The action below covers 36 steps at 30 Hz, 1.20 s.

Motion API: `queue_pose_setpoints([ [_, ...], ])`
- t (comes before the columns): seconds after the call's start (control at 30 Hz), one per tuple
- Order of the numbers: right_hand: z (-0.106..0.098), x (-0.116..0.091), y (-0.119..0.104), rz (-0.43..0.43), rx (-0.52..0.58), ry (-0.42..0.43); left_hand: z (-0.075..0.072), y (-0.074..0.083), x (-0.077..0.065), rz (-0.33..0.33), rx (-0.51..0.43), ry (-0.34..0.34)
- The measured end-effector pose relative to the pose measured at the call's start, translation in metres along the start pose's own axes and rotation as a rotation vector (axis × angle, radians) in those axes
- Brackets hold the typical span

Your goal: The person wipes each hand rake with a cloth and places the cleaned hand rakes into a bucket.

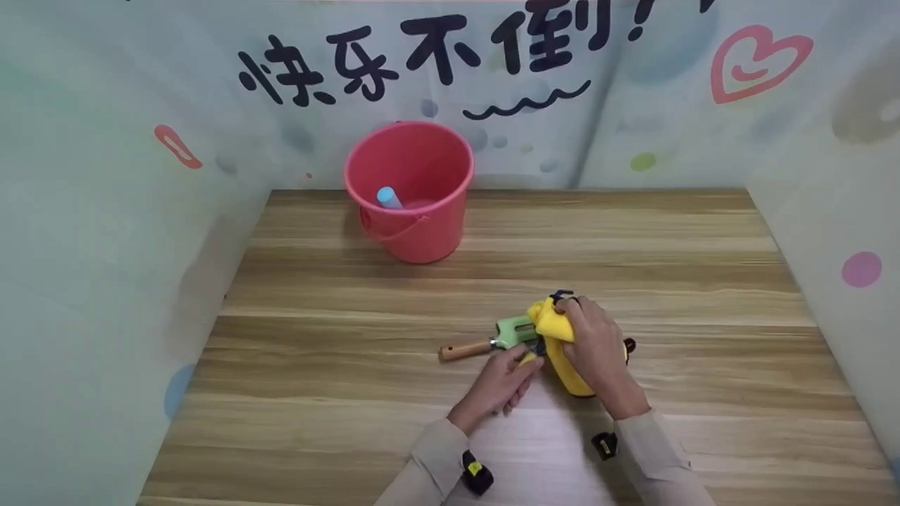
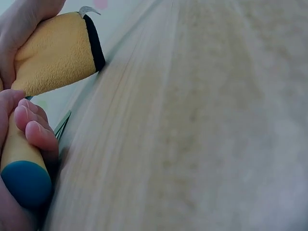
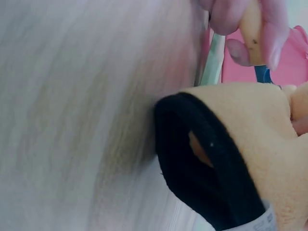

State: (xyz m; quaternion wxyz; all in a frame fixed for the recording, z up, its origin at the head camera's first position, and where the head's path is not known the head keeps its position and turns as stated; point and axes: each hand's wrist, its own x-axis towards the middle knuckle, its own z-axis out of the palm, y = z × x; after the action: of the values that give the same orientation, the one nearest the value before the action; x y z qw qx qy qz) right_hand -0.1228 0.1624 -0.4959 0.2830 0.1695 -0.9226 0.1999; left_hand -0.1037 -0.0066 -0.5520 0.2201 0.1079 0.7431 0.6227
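A small tool with a yellow handle (image 2: pixel 20 147) and a rounded blue end (image 2: pixel 26 184) is gripped in my left hand (image 1: pixel 503 379); its other end is hidden in the head view. My right hand (image 1: pixel 598 344) holds a yellow plush cloth piece (image 1: pixel 566 365), bunched at its top, beside the left hand. In the right wrist view, a dark-edged opening (image 3: pixel 211 159) with a white label shows at the cloth's lower end. Close to both hands, a green garden fork (image 1: pixel 512 332) with a wooden handle (image 1: pixel 464 351) lies on the table, its tines partly behind the cloth.
A pink bucket (image 1: pixel 457 204) with a hanging handle stands at the back of the wooden table (image 1: pixel 316 393). Inside it is a light blue rod-shaped thing (image 1: pixel 387 197). Printed panels (image 1: pixel 98 295) enclose the table at the back and sides.
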Motion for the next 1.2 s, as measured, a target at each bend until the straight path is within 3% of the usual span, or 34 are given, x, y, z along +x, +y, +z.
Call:
queue_pose_setpoints([
  [0.3,0.001,0.001,0.008,-0.014,-0.07,0.057,0.0,-0.001,-0.001,0.004,0.015,-0.01],
  [0.57,-0.006,0.005,0.02,-0.063,-0.109,0.043,-0.002,0.001,-0.001,0.007,0.017,-0.045],
  [0.67,-0.008,0.005,0.02,-0.069,-0.099,0.083,-0.003,0.001,-0.001,0.005,0.002,-0.052],
  [0.77,-0.007,0.004,0.015,-0.019,-0.07,0.171,-0.003,0.001,-0.001,0.002,-0.025,-0.05],
  [0.9,-0.01,0.003,0.013,0.11,-0.015,0.333,-0.001,0.001,-0.001,0.004,-0.042,-0.049],
  [1.0,-0.019,0.004,0.018,0.3,0.096,0.418,-0.002,0.001,-0.001,-0.001,-0.064,-0.05],
  [1.07,-0.026,0.004,0.023,0.505,0.276,0.424,-0.004,0.002,-0.001,-0.016,-0.11,-0.049],
  [1.2,-0.034,-0.003,0.035,0.95,0.79,0.391,-0.013,0.006,-0.006,-0.056,-0.191,-0.044],
])
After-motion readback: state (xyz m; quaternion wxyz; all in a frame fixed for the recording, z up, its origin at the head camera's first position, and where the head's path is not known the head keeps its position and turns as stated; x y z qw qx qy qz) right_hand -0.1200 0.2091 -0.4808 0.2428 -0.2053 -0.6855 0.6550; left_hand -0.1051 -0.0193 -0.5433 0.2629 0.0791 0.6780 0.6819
